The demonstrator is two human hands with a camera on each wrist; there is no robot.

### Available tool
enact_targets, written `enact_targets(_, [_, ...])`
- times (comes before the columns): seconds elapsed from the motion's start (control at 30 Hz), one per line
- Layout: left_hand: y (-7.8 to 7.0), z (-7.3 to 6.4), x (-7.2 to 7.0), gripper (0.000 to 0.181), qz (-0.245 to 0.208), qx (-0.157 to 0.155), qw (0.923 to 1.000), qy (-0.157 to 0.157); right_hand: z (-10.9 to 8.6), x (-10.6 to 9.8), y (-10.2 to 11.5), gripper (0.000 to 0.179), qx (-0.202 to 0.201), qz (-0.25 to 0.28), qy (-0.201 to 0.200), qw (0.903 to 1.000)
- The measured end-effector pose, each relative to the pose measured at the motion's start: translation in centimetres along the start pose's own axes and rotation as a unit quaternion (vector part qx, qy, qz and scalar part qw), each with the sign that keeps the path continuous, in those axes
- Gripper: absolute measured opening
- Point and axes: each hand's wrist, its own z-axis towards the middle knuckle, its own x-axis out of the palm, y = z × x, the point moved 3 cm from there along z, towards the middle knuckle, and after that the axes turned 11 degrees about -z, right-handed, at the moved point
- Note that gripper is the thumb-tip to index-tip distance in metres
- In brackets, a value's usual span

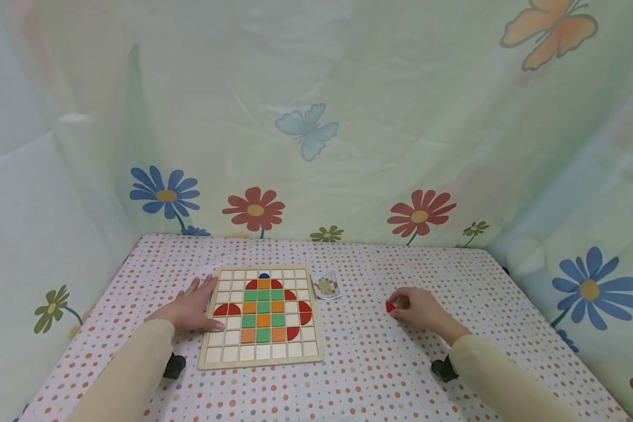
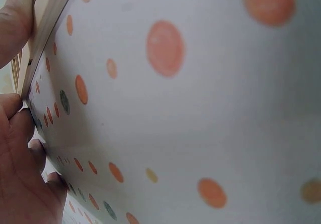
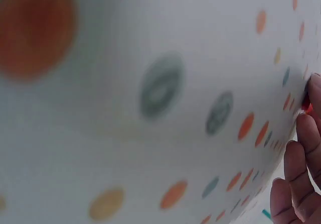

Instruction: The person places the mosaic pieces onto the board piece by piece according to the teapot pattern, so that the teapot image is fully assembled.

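Note:
Between thumb and fingertips my right hand (image 1: 421, 309) pinches a small red piece (image 1: 390, 306) low over the table, right of a square wooden grid board (image 1: 261, 361). Only a sliver of that red piece (image 3: 306, 103) shows past the right fingers in the right wrist view. My left hand (image 1: 187, 308) rests at the board's left edge, fingers spread and the thumb lying over the rim. Green squares (image 1: 264, 295), orange squares (image 1: 264, 320), several red curved pieces (image 1: 306, 318) and one blue curved piece (image 1: 264, 275) sit in the board's cells.
A small picture card (image 1: 326, 285) in a clear sleeve lies beside the board's upper right corner. The table has a dotted cloth (image 1: 369, 375). A curtain (image 1: 364, 170) printed with flowers and butterflies stands behind and along both sides.

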Motion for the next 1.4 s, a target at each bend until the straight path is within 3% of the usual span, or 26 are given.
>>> enact_targets(0.6, [0.0, 0.0, 0.1, 0.117, 0.0, -0.01, 1.0, -0.001, -0.1, -0.2, 0.9, 0.029, -0.031, 0.031, 0.036, 0.9984])
enact_targets(0.9, [0.1, 0.0, 0.2, 0.117, 0.0, -0.005, 1.0, 0.003, 0.3, 0.3, 1.5, 0.023, -0.022, -0.003, 0.028, 0.9994])
enact_targets(1.2, [0.1, 0.0, 0.1, 0.117, 0.0, -0.005, 1.0, 0.001, 0.2, -0.2, 2.1, 0.008, -0.04, -0.007, 0.02, 0.999])
enact_targets(1.4, [0.0, 0.1, 0.0, 0.117, 0.004, -0.004, 1.0, 0.001, -0.1, -0.5, 1.3, 0.01, -0.021, 0.003, 0.01, 0.9997])
